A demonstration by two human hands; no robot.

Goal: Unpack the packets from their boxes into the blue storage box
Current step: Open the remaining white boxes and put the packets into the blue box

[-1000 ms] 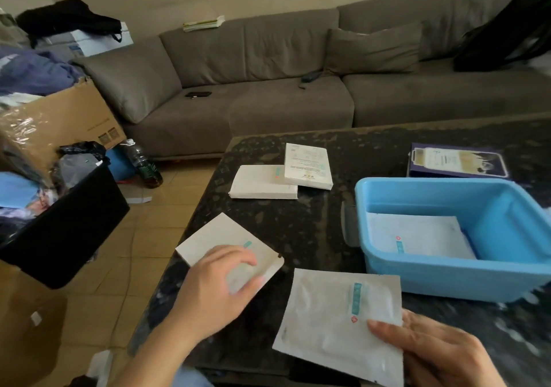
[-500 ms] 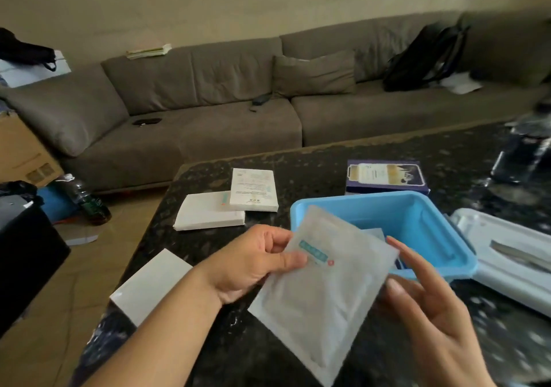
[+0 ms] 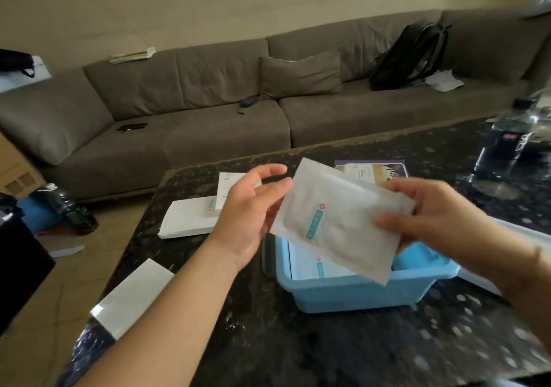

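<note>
Risk here: a slip. White packet (image 3: 337, 222) hanging tilted in the air above the blue storage box (image 3: 354, 292), pinched only at its right edge by the right hand (image 3: 441, 222). Thin, slick foil; a loosening of that pinch probably means a drop onto the box rim or the dark table (image 3: 268, 342) rather than inside. Another risk: a flat release from this tilt, leaving the sheet propped against the wall instead of lying on the 1 packet already in the box (image 3: 316, 264).

Left hand (image 3: 250, 213) just beside the packet's left edge, fingers loose and spread, gripping nothing; contact with the edge impossible to tell. Packet between both hands, directly over the box.
</note>
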